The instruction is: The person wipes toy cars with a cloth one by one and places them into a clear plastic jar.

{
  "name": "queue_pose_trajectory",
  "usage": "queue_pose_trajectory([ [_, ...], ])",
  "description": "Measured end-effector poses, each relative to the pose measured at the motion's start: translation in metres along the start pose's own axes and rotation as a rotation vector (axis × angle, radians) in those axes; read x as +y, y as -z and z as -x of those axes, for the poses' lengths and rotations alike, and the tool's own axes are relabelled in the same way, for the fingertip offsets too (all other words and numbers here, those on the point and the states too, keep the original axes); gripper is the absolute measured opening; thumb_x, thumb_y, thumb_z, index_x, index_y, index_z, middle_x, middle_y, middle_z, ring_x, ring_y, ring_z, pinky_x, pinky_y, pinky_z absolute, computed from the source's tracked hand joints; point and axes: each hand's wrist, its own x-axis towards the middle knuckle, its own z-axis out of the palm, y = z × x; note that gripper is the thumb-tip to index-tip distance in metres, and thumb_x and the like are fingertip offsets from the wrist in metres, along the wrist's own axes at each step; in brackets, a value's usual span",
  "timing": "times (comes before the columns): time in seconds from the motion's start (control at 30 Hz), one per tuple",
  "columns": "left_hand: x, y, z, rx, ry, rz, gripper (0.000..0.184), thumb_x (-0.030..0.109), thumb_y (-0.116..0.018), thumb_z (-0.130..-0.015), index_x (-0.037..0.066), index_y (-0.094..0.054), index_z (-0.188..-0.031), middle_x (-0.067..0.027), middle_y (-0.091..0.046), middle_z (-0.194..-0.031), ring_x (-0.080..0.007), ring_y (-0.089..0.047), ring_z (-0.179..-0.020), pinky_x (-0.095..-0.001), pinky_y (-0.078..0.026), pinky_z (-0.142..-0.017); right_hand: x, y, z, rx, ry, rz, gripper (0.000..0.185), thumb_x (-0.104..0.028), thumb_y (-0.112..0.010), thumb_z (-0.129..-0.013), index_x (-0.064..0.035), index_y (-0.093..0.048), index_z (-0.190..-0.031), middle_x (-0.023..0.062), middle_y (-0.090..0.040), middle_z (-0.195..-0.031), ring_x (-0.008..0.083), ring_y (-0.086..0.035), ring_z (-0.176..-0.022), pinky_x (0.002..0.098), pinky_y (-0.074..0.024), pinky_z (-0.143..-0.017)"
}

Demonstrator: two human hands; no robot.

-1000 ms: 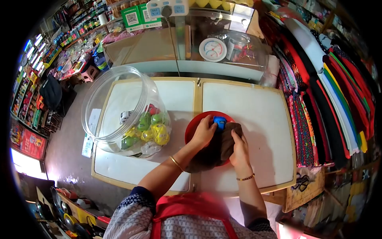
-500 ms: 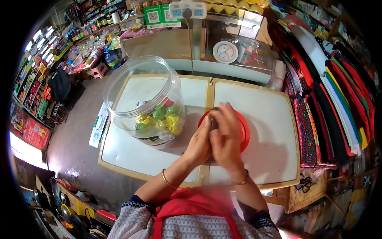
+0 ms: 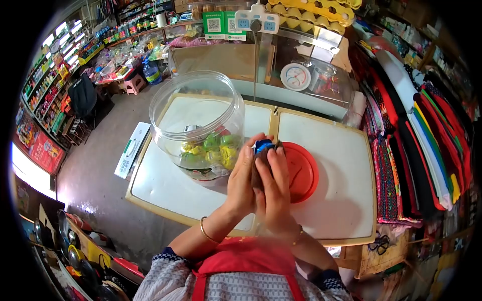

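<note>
My left hand [image 3: 240, 180] and my right hand [image 3: 275, 188] are pressed together above the table, closed around one bundle. At its top a shiny blue wrapped item [image 3: 262, 146] pokes out between the fingers. Dark brown material, perhaps a cloth [image 3: 256, 176], shows between the palms; most of it is hidden. Just right of my hands, a round red lid [image 3: 303, 173] lies flat on the table. To their left stands a large clear plastic jar [image 3: 165, 133], its mouth uncovered. Several green and yellow wrapped balls [image 3: 213, 148] rest in the jar's bottom.
The white folding table [image 3: 341, 165] has a wooden rim. Behind it are a glass case with a round dial gauge [image 3: 295, 77] and a hanging power strip [image 3: 257, 20]. Folded fabrics [image 3: 401, 135] are stacked at the right. A white box [image 3: 132, 150] is by the table's left edge.
The view has shifted, moving the scene right. My hands now sit slightly left of the lid, and the blue item has come into sight between my fingers.
</note>
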Motion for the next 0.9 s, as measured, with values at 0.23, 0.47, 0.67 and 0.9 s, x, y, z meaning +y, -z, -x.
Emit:
queue_pose_trajectory([
  [0.23, -0.01, 0.005, 0.011, -0.12, 0.047, -0.176, 0.052, 0.034, -0.018, -0.101, -0.003, -0.04, -0.131, -0.0138, -0.054, -0.12, -0.0191, -0.052, -0.107, -0.0311, -0.04, -0.094, 0.009, 0.019, -0.018, 0.05, -0.177, -0.216, 0.033, -0.002, -0.048, -0.087, 0.0059, -0.052, -0.119, 0.0225, -0.048, -0.127, 0.0394, -0.046, -0.121, 0.0424, -0.039, -0.1],
  [0.47, -0.001, 0.016, 0.003, -0.194, -0.042, -0.312, 0.046, 0.029, -0.025, -0.101, -0.005, -0.046, -0.124, -0.0125, -0.055, -0.115, -0.0164, -0.053, -0.103, -0.0276, -0.042, -0.088, 0.009, 0.028, -0.018, 0.069, 0.076, -0.038, 0.033, -0.006, -0.06, -0.084, 0.0064, -0.055, -0.114, 0.0224, -0.053, -0.119, 0.0377, -0.052, -0.113, 0.0423, -0.0448, -0.095],
  [0.67, -0.011, 0.015, 0.012, -0.147, 0.122, 0.016, 0.031, 0.016, -0.039, -0.098, -0.004, -0.051, -0.118, -0.0118, -0.054, -0.11, -0.0204, -0.052, -0.102, -0.0279, -0.039, -0.091, 0.012, 0.028, -0.011, 0.137, -0.099, -0.149, 0.023, -0.006, -0.059, -0.085, 0.0057, -0.056, -0.105, 0.0208, -0.055, -0.118, 0.0361, -0.056, -0.109, 0.0397, -0.0458, -0.092],
  [0.9, -0.006, 0.024, 0.006, -0.21, -0.049, -0.247, 0.035, 0.027, -0.039, -0.1, -0.002, -0.052, -0.113, -0.0093, -0.056, -0.104, -0.017, -0.054, -0.096, -0.0275, -0.042, -0.085, 0.013, 0.03, -0.018, 0.014, 0.003, -0.266, 0.026, -0.005, -0.054, -0.085, 0.0052, -0.055, -0.109, 0.0213, -0.052, -0.119, 0.0376, -0.049, -0.116, 0.0427, -0.0397, -0.098],
])
